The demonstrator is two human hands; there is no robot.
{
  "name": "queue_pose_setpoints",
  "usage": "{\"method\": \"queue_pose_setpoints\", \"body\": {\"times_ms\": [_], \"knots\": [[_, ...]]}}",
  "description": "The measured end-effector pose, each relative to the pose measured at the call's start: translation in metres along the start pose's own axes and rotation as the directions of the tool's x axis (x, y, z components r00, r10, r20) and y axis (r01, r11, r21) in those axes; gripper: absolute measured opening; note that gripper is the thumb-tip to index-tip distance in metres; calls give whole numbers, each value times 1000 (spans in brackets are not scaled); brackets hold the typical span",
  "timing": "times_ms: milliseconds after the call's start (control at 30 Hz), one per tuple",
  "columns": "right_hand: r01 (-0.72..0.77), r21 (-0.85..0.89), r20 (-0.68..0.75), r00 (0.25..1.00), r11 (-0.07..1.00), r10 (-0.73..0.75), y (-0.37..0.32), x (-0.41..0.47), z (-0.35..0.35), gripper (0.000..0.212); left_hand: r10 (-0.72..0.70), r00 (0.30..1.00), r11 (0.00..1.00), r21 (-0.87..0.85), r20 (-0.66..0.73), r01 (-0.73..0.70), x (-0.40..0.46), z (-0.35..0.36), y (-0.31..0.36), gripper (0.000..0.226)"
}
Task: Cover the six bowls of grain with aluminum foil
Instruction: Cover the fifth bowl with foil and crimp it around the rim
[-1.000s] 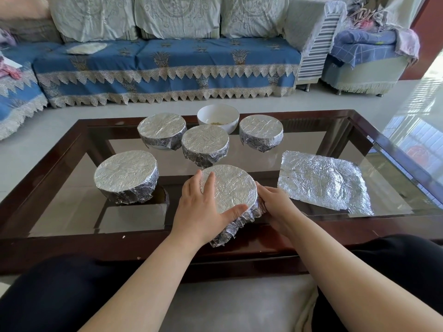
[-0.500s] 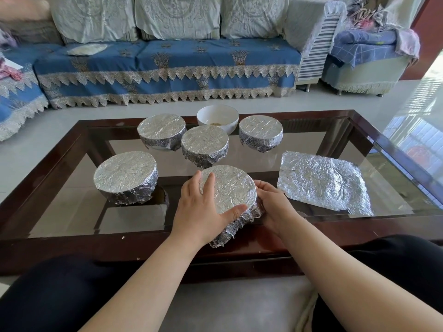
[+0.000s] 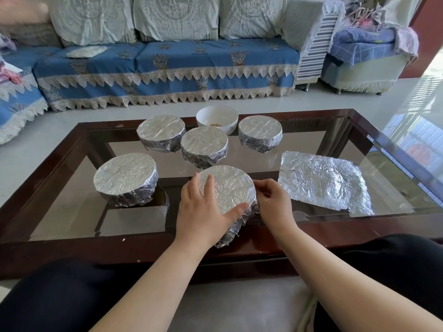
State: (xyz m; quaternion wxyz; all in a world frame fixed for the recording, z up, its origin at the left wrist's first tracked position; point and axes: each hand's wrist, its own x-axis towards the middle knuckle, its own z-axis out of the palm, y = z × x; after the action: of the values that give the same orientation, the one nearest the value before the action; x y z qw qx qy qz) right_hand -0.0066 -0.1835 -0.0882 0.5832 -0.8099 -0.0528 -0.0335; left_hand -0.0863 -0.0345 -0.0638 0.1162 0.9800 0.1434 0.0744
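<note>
Glass-topped coffee table (image 3: 374, 144) fills mid-frame; I count six bowls on it. Five wear foil caps, one is bare.

Nearest foil-covered bowl (image 3: 227, 188) sits at centre frame, close to the table's near edge. My left hand (image 3: 203, 212) lies flat on its left side, fingers straight and spread on the foil top, thumb stretched along the near rim. My right hand (image 3: 273, 202) is at the bowl's right rim, fingers curled, pinching the foil edge there. Foil skirt hangs crumpled below the rim on the near side.

Second covered bowl (image 3: 125, 178) left of centre, apart from the first. Three more covered bowls behind: middle one (image 3: 203, 144) just beyond the near bowl, one up-left (image 3: 161, 135), one up-right (image 3: 260, 135). Uncovered white bowl (image 3: 217, 118) stands at the back between them, a little grain visible inside.

Loose foil sheet (image 3: 323, 183) lies flat and wrinkled on the glass, right of centre, just beside my right hand but not touching it.

Blue-covered sofa (image 3: 167, 68) across the upper frame.
</note>
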Motion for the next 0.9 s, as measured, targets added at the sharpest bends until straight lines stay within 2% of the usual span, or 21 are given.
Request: {"method": "queue_pose_setpoints", "body": {"times_ms": [100,167,233,300,400,500,633,733,900], "knots": [[-80,82,69,995,993,74,-1,0,-6,35,-34,999,998,47,3,34,-2,0,6,124],[-132,202,76,990,971,119,-3,1,-8,29,-52,999,997,63,14,51,-3,-1,9,124],[-117,181,76,992,976,105,-4,-1,-8,14,-61,998,996,64,29,59,-3,-3,11,124],[-82,108,105,992,991,70,-5,-7,-5,12,-56,997,997,58,58,53,-3,-4,11,122],[-166,202,173,976,965,131,-6,-11,-1,14,-44,996,997,65,83,39,-3,-6,7,125],[-325,337,330,920,883,213,-5,-9,-5,26,-39,996,997,70,75,34,-2,-4,3,127],[-525,503,568,799,687,195,-2,-4,-13,35,-38,998,997,63,52,34,-2,-3,1,129],[-602,495,631,745,627,217,-6,-3,-18,28,-38,998,997,68,45,35,-2,-3,1,130],[-693,450,711,660,562,244,-3,-1,-21,42,-36,999,995,92,21,34,-1,-3,-1,130]]}}
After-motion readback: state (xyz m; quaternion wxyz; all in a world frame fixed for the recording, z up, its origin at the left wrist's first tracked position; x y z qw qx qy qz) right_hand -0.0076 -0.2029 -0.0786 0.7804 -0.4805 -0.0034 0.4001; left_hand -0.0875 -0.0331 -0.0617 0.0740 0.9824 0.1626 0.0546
